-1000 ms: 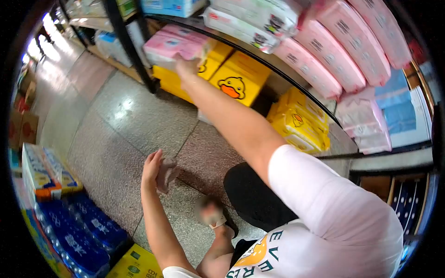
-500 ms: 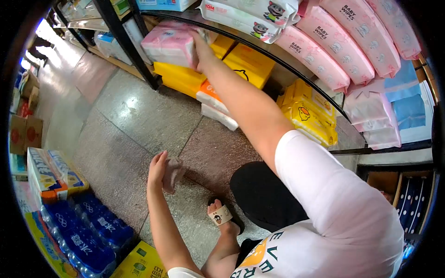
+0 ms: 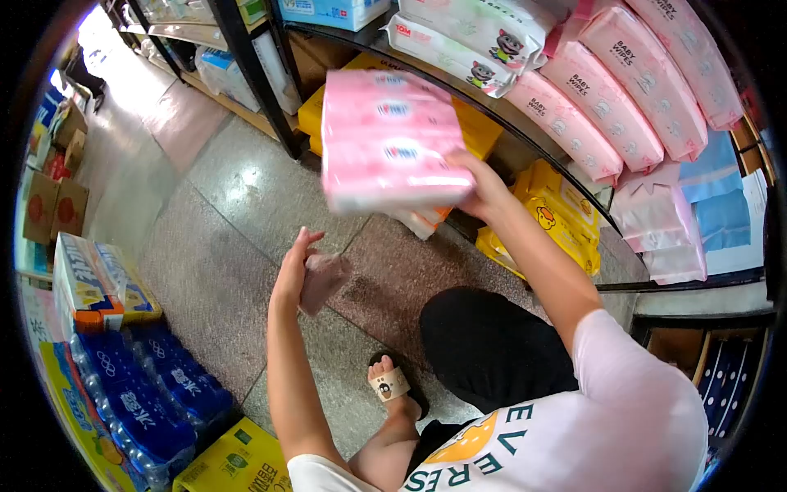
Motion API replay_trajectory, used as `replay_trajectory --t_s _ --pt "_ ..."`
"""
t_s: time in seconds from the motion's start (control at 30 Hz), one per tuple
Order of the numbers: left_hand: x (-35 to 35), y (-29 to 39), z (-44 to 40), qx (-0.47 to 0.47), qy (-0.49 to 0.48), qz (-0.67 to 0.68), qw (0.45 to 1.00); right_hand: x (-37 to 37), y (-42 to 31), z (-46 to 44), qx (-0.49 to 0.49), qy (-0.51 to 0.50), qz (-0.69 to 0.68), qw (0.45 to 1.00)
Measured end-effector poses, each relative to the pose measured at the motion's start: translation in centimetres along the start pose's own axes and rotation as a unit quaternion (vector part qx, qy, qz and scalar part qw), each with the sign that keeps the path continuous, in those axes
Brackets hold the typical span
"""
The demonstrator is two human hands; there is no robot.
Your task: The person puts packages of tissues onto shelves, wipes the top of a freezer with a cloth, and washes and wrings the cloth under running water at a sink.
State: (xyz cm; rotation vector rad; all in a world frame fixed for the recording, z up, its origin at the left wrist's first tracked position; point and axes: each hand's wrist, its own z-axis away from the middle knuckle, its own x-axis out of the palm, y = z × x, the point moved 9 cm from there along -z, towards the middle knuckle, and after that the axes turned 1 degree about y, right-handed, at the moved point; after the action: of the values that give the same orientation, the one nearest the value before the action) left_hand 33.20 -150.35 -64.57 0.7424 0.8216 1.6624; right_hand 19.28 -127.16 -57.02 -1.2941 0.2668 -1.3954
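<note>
A pink plastic-wrapped pack of tissues (image 3: 393, 135) is in the air in front of the lower shelf, slightly smeared by motion. My right hand (image 3: 479, 187) grips it at its right end, with the fingers partly hidden by the pack. Lower and to the left, my left hand (image 3: 293, 266) is closed on a crumpled greyish-brown cloth (image 3: 325, 281) above the tiled floor. Behind the pink pack are yellow packages (image 3: 484, 135), partly covered by it. An orange and white pack (image 3: 425, 220) shows just below it.
Pink baby wipes packs (image 3: 619, 115) and white wipes packs with a cartoon cat (image 3: 459, 53) line the upper shelf. Yellow duck-print packs (image 3: 551, 217) lie below. Shrink-wrapped blue bottle packs (image 3: 143, 402) and a yellow box (image 3: 238, 463) stand at lower left. A black shelf post (image 3: 256, 78) rises at upper left.
My right hand has drawn the pink tissue pack off the lower shelf, toward me and to the right. My left hand, still holding the cloth, has risen slightly.
</note>
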Motion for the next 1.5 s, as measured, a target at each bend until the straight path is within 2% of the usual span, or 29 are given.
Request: replay_trajectory --t_s 0.03,0.13,0.17,0.23,0.27,0.3,0.33,0.37,0.4,0.43,0.47,0.53,0.63,0.7,0.77,0.83,0.87,0.9,0.97,1.0,1.03,1.1,1.13,1.17,1.3,1.37,1.43,1.5 --pt "0.4 0.6 0.3 -0.003 0.003 0.001 1.000 -1.0 1.0 1.3 0.017 -0.004 -0.005 1.000" --pt "2.1 2.7 -0.2 0.080 -0.058 -0.023 0.995 -1.5 2.4 4.4 0.028 -0.023 0.028 0.999" --pt "2.0 2.3 -0.6 0.076 -0.057 -0.024 0.995 -1.9 2.5 5.0 0.012 -0.010 0.045 0.999" --pt "3.7 4.0 0.0 0.161 -0.079 -0.199 0.964 -2.3 2.1 6.0 -0.002 0.001 0.062 0.998" --pt "3.9 3.2 0.3 0.099 -0.096 -0.162 0.977 -2.6 1.9 6.6 0.025 0.013 0.106 0.994" --pt "4.0 3.2 0.8 0.097 -0.093 -0.162 0.978 -3.3 1.8 7.0 0.051 0.025 0.150 0.987" --pt "5.3 4.1 1.8 0.155 -0.148 -0.139 0.967 -2.3 1.1 6.3 -0.030 -0.083 0.182 0.979" --pt "6.6 5.0 3.0 0.210 -0.202 -0.115 0.950 -2.9 0.9 6.2 -0.029 -0.082 0.180 0.980" --pt "7.5 4.9 3.5 0.149 -0.207 -0.102 0.962 -1.5 -0.1 6.7 -0.045 -0.116 0.246 0.961" --pt "8.2 4.5 3.6 0.146 -0.205 -0.104 0.962 -0.3 -0.8 6.9 -0.061 -0.152 0.311 0.936" --pt "8.3 4.6 3.6 0.190 -0.162 -0.138 0.958 -1.2 -1.0 6.5 -0.036 -0.134 0.399 0.906" --pt "10.0 6.5 4.8 0.288 -0.105 -0.154 0.939 -0.8 -2.2 6.2 -0.053 -0.123 0.421 0.897" --pt "11.9 6.3 5.1 0.326 -0.093 -0.126 0.932 -1.0 -4.0 7.0 -0.122 -0.096 0.425 0.892" --pt "13.0 5.8 4.6 0.314 -0.118 -0.083 0.938 -1.8 -4.6 7.9 -0.125 -0.057 0.460 0.877" --pt "14.2 5.5 3.4 0.329 -0.126 -0.163 0.922 -3.8 -4.5 7.6 -0.098 -0.031 0.448 0.888" --pt "16.2 5.1 2.2 0.302 -0.175 -0.161 0.923 -7.3 -4.4 6.7 -0.009 0.075 0.431 0.899" --pt "16.3 4.2 1.0 0.277 -0.139 -0.172 0.935 -8.7 -4.3 5.9 0.051 0.090 0.476 0.873" --pt "16.4 3.5 0.1 0.252 -0.102 -0.182 0.945 -9.0 -4.5 5.2 0.052 0.049 0.450 0.890" --pt "18.2 4.0 0.2 0.243 -0.106 -0.164 0.950 -12.4 -4.6 3.4 0.050 0.065 0.440 0.894" --pt "18.5 5.1 0.7 0.222 -0.076 -0.176 0.956 -11.5 -6.7 3.5 -0.032 0.078 0.467 0.880" --pt "18.6 5.4 0.7 0.200 -0.046 -0.189 0.960 -12.3 -7.4 3.1 -0.055 0.092 0.485 0.868" --pt "20.1 4.7 -0.4 0.193 -0.049 -0.185 0.962 -13.7 -8.7 2.3 -0.098 0.122 0.520 0.840" --pt "20.5 4.5 -0.7 0.198 -0.017 -0.206 0.958 -11.4 -10.4 2.8 -0.126 0.140 0.620 0.762" --pt "21.1 4.4 -0.8 0.202 0.017 -0.226 0.953 -11.4 -11.2 2.5 -0.147 0.150 0.639 0.740" --pt "23.4 3.2 -0.3 0.162 0.060 -0.283 0.943 -13.9 -12.8 2.6 -0.177 0.187 0.645 0.720" --pt "24.5 2.0 -1.4 0.175 0.057 -0.290 0.939 -15.4 -13.2 3.1 -0.179 0.202 0.647 0.713" --pt "25.7 2.2 -1.9 0.213 0.058 -0.349 0.911 -16.7 -13.0 3.7 -0.181 0.223 0.651 0.702" --pt "26.6 1.5 -2.9 0.191 0.043 -0.327 0.924 -18.2 -12.9 4.1 -0.175 0.243 0.661 0.688"
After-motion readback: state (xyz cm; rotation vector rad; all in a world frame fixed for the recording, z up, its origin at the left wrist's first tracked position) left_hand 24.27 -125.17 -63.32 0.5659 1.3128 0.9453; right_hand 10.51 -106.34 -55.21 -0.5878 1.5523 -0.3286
